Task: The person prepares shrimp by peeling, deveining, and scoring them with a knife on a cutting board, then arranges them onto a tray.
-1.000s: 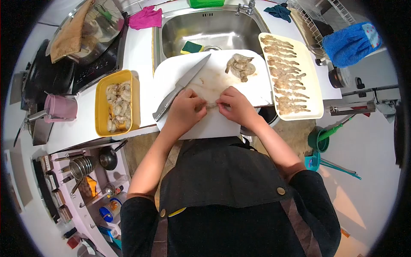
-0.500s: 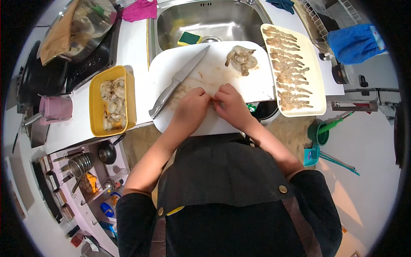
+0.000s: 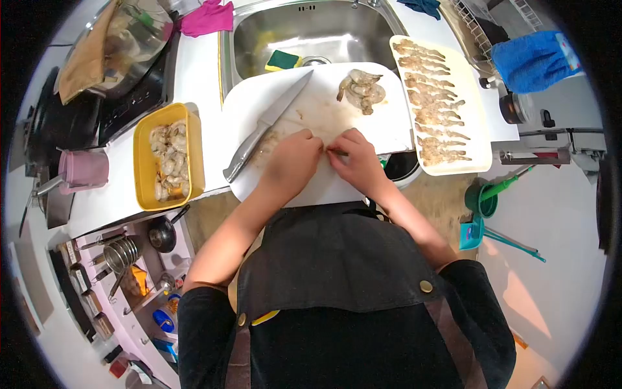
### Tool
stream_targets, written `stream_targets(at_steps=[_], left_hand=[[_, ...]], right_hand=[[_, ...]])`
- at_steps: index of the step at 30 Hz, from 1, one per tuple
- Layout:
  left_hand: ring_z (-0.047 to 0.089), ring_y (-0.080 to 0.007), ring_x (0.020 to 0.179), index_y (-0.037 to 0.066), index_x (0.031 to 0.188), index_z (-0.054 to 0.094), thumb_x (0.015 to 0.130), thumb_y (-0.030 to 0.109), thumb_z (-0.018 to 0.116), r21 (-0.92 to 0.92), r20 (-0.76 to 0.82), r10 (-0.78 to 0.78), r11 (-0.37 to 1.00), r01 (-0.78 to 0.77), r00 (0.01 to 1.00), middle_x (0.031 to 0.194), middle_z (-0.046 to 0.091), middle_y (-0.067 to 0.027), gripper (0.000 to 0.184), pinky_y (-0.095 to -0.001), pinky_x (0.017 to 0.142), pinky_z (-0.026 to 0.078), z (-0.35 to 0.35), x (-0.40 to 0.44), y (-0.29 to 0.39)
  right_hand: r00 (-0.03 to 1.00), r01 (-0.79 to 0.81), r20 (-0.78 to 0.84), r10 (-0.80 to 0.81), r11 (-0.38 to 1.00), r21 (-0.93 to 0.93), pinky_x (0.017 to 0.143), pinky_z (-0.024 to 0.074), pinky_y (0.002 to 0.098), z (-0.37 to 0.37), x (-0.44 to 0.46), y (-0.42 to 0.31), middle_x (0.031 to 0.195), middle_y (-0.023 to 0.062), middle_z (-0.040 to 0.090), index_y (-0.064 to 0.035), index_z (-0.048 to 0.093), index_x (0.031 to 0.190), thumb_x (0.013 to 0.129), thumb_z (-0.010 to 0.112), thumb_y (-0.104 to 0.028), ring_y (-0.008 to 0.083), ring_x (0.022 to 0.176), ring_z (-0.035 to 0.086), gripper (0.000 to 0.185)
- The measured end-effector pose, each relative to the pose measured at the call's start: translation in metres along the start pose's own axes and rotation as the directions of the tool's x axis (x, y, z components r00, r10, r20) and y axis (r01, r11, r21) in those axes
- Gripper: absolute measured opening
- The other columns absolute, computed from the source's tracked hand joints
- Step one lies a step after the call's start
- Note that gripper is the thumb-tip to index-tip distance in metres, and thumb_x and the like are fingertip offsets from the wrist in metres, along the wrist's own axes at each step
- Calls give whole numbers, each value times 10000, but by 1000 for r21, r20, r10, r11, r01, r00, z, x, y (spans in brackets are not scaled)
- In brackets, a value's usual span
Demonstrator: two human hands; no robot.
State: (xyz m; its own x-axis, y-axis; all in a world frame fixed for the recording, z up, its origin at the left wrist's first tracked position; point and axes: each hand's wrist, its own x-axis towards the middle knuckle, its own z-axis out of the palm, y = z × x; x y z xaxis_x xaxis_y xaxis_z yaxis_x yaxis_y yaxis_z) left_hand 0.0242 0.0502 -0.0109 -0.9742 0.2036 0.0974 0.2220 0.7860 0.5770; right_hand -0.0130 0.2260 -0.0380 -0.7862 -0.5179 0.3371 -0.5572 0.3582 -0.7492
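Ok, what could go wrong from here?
The knife lies bare on the board near the left hand; a careless reach might meet its blade.

The tray juts past the edge of the counter; a bump could perhaps tip it and spill its shrimp.

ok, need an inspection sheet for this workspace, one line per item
Surface: white cutting board carries brownish stains and small bits.
Job's things: shrimp pile on the board; more shrimp in the yellow tub; a row of shrimp on the cream tray; knife lying on the board, tip toward the sink.
Clutter: sponge in the sink; pink cloth beside it.
Grip: left hand and right hand close together over the board, fingers curled; anything pinched there can't be made out.
Cables: nothing clearly seen.
Surroundings: cooktop at left; blue towel and green pail at right.
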Motion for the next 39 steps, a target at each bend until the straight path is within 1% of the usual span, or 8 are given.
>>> stream_targets(at_steps=[3,12,15,18,30,33,36,39], left_hand=[[593,-343,794,12,760,616,776,51,562,115,-19,95,989,-93,995,805,584,-162,68,-431,707,492,3,-1,0],[611,-341,833,-6,807,652,789,45,537,187,-63,66,981,-54,996,812,587,-182,126,-426,752,496,15,-2,12],[626,-324,820,3,864,684,811,60,571,0,26,-20,1000,20,999,855,614,-172,137,-420,745,498,5,3,-4],[634,-328,802,20,912,702,819,73,612,-168,33,-178,969,181,984,896,636,-159,139,-416,744,499,-32,0,-4],[623,-358,822,13,899,681,826,64,605,34,12,-61,998,60,998,896,628,-160,116,-425,750,503,-27,-10,-15],[579,-353,780,-5,746,627,804,21,532,34,-42,19,999,-18,999,820,571,-159,115,-434,730,475,-24,-11,-17],[590,-341,801,-9,785,643,812,31,551,87,-30,64,994,-61,998,849,583,-152,105,-420,729,477,-24,-11,-23],[627,-359,809,-4,923,671,820,50,619,-108,68,25,994,-18,997,894,632,-158,128,-409,732,507,-41,-7,-31]], right_hand=[[999,1,32,-1,1000,2,795,463,406,3,0,0,866,139,567,-6,595,832,706,664,-5,343,894,534,144],[996,59,71,-51,992,-111,805,465,408,-1,3,-6,868,138,559,-9,582,829,702,657,-9,339,886,527,147],[993,-21,118,29,997,-77,803,465,409,-6,9,-7,864,140,562,-14,591,833,708,656,-25,336,884,527,142],[997,62,44,-59,997,-53,762,475,379,-4,17,-13,864,126,578,-13,615,832,701,692,-11,307,871,559,152],[988,99,128,-89,992,-75,753,451,399,28,27,-19,816,115,544,-10,577,791,695,630,12,314,854,510,111],[987,123,120,-105,980,-154,754,455,400,32,28,-24,821,113,543,-15,574,795,694,622,11,315,856,509,115],[987,135,111,-117,975,-174,759,462,401,35,29,-23,821,114,550,-16,574,778,696,630,1,312,848,516,101],[984,93,164,-67,983,-159,760,468,404,28,35,-23,820,113,564,-16,583,762,699,639,-9,308,845,529,84]])
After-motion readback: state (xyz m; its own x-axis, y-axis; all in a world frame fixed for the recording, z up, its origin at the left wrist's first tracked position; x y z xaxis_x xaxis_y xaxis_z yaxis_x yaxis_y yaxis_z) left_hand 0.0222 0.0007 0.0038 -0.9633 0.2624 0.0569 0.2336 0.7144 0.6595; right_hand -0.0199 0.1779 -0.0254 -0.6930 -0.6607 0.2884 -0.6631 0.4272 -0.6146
